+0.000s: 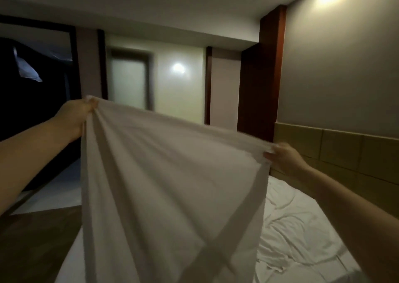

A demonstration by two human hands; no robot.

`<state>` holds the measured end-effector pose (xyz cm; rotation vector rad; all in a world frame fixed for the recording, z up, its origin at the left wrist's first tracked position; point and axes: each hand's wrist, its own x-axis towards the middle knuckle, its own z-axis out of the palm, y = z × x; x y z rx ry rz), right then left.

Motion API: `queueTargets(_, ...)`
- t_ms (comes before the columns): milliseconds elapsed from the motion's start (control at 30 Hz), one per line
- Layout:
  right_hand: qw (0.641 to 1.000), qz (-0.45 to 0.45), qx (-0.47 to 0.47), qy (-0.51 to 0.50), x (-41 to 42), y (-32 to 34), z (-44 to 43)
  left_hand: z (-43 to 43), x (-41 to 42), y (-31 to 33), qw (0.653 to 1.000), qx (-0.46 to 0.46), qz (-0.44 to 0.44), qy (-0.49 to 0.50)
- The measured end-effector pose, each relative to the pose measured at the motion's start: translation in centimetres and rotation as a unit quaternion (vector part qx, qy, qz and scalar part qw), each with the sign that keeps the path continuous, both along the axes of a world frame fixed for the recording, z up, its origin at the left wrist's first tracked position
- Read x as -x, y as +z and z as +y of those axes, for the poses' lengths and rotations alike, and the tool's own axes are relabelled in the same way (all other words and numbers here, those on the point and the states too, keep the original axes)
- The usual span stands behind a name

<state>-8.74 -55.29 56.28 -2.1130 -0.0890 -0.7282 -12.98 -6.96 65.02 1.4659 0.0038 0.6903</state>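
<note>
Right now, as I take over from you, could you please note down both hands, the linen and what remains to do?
Left hand grips one bunched top corner of the white cloth, held high.
Right hand pinches the other top corner, lower.
The cloth hangs spread between them above the rumpled bed.
Done: cloth lifted and opened out.
Left: probably lower it flat onto the bed and smooth it.
</note>
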Motion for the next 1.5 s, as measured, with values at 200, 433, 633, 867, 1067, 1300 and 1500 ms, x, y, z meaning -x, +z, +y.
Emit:
queueTargets(200, 0.982, -0.140, -0.121, 0.030, 1.6, 12.1, 2.9, 1.8, 0.0, 4.5, 0.992, 0.092, -0.084, -0.013)
queueTargets(433, 0.998, -0.057, 0.024, -0.021, -1.0, 12.8, 5.7, 4.1, -1.9, 2.2, 0.999, -0.039, 0.005, 0.018)
queueTargets(633, 0.952, -0.290, -0.054, -0.086, 0.8, 18.6, 7.8, 1.6, -4.0, 5.0, 0.996, 0.052, -0.073, 0.011)
queueTargets(867, 0.971, -0.163, -0.013, -0.177, 0.9, 20.5, 6.9, 1.7, -5.5, 5.9, 0.987, -0.081, -0.096, 0.100)
queueTargets(1067, 0.973, -0.155, 0.052, -0.164, 1.7, 21.1, 7.0, 3.6, -4.7, 7.9, 0.939, -0.267, -0.101, 0.194)
queueTargets(1300, 0.979, -0.059, -0.171, -0.097, 1.8, 23.4, 5.6, 4.2, -3.6, 9.6, 0.922, -0.317, -0.081, 0.206)
queueTargets(1500, 0.971, -0.062, -0.225, -0.046, 3.0, 24.2, 5.1, 5.2, -2.6, 12.3, 0.906, -0.385, -0.026, 0.173)
